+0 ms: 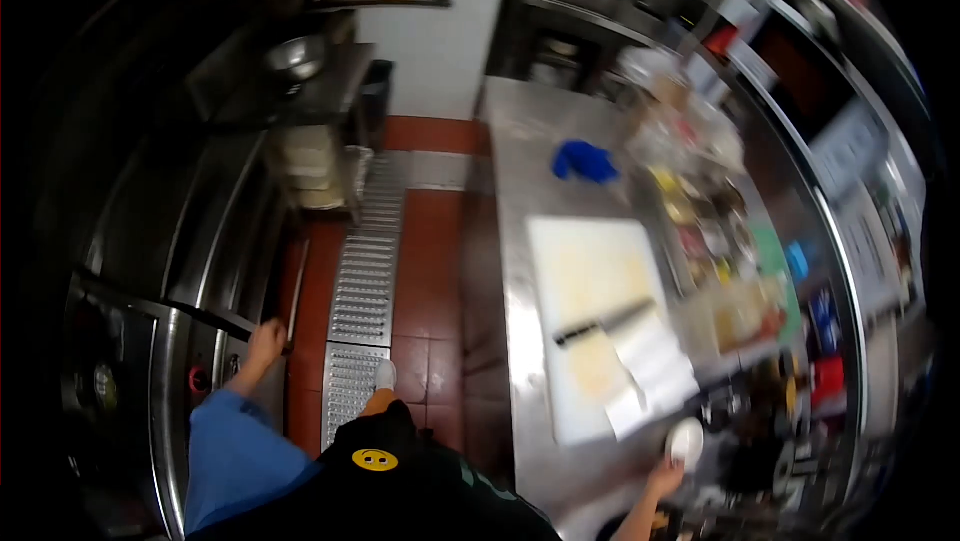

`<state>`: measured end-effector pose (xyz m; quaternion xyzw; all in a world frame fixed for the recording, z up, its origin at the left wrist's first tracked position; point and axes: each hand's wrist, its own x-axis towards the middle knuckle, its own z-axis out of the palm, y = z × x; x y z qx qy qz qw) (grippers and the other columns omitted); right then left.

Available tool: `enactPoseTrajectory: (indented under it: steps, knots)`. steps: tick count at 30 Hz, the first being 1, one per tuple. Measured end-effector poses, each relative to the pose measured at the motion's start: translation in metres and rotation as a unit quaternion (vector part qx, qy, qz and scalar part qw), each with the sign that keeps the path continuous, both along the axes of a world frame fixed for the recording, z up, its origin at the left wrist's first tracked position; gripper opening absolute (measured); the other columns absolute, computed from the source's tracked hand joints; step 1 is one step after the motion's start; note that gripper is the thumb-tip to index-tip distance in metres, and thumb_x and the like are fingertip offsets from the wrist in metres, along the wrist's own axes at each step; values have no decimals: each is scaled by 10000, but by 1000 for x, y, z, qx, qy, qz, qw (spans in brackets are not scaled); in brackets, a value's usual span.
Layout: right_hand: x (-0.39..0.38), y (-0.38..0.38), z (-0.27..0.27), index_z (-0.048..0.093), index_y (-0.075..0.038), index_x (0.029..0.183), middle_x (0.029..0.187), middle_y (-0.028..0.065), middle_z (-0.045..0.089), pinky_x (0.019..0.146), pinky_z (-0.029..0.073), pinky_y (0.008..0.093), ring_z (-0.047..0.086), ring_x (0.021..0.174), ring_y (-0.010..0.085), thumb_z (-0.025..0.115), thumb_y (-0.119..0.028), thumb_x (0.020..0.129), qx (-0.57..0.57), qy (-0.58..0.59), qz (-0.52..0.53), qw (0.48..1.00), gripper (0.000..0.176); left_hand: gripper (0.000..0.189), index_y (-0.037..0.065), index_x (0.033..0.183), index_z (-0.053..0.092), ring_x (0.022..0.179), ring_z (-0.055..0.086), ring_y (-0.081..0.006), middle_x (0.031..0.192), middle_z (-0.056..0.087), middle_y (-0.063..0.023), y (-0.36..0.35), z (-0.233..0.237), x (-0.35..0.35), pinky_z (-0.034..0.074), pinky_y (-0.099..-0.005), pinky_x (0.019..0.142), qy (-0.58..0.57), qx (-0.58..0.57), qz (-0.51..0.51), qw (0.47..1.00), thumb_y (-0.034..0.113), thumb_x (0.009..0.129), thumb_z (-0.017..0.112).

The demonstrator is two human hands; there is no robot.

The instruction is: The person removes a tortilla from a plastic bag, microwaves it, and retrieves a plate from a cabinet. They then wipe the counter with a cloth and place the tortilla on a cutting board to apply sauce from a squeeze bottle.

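My left hand point(266, 342) is at the left, fingers curled, at the end of a long dark bar point(215, 320) beside the metal stove front. Blur hides what is in its grip. At the lower right, my right hand point(663, 481) pinches a small white round dish point(686, 444) by its near edge, over the right part of the steel counter point(522, 371). Just left of the dish, white paper sheets point(650, 371) lie on a white cutting board point(590, 251). A black-handled knife point(585, 330) rests across the board, its blade pointing toward the sheets.
A blue cloth point(585, 161) lies beyond the board. Food containers point(745, 316) and plastic bags point(685, 126) line the counter's right side. A metal bowl point(297, 59) stands on the far left bench. A metal floor grate point(365, 286) runs between counter and stove.
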<state>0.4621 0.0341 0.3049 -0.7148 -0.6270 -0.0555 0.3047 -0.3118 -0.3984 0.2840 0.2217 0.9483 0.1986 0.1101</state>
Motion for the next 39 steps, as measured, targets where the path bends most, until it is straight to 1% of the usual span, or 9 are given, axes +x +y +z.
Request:
enactPoseTrajectory:
  steps: [3,8,13,17,18,20,26,36,39]
  knots:
    - [-12,-24,25,551,-19,1066,935,166,625,683,470,433,599,821,340,569,-280,833,-56,59,-47,996,350,248,35,911,635,770,621,-314,853,642,-161,-196,-141,52,498,-410,676,-103,-307,-64,944,256,826,565]
    - [-44,-34,52,534,-27,1080,931,128,611,644,467,405,591,796,300,553,-300,857,31,-72,-98,992,353,239,-26,1011,590,577,636,-264,720,637,-191,-239,-122,131,529,-379,481,-486,-84,537,684,161,861,585]
    - [-212,39,110,447,-5,1173,1020,125,594,572,462,288,573,777,177,479,-318,935,-11,202,-20,979,394,428,-8,819,657,776,629,-340,885,642,-193,-53,-203,-78,501,-464,652,-128,-205,-56,969,406,825,553]
    - [-397,159,129,488,-43,1089,841,35,531,530,388,205,483,674,95,466,-298,947,18,285,122,951,293,348,58,974,644,946,592,-324,1007,627,-166,224,-150,-232,481,-416,784,-62,-33,6,998,360,816,574]
    - [-462,178,140,494,-46,1087,816,24,520,535,394,194,488,674,91,458,-284,952,23,278,145,949,276,282,47,994,631,904,615,-286,982,639,-147,270,-196,-277,492,-370,757,192,47,-300,933,277,841,572]
    - [-551,234,132,506,-46,1041,781,11,506,511,408,195,489,658,81,465,-269,949,-9,307,227,924,244,285,59,1100,591,814,617,-153,924,656,-74,386,-52,-273,489,-272,721,-271,329,-60,903,209,858,603]
    - [-809,356,114,531,-72,1075,852,73,605,574,501,252,570,669,136,589,-339,874,-436,734,156,497,340,302,30,1150,553,854,600,-124,946,647,-67,480,134,-313,484,-261,729,-438,317,-140,829,172,885,578]
    - [-1060,417,156,549,-6,935,858,165,594,710,477,357,593,776,292,516,-242,888,-151,106,718,672,242,483,17,1272,390,969,608,-332,1077,595,-211,585,162,-432,532,-420,767,-639,443,85,623,341,925,480]
    - [-1117,437,187,553,-5,930,888,231,561,764,447,409,544,843,391,531,-364,842,-457,111,622,626,370,455,42,1293,356,1040,567,-334,1184,524,-195,659,141,-487,540,-477,757,-662,445,79,599,269,922,490]
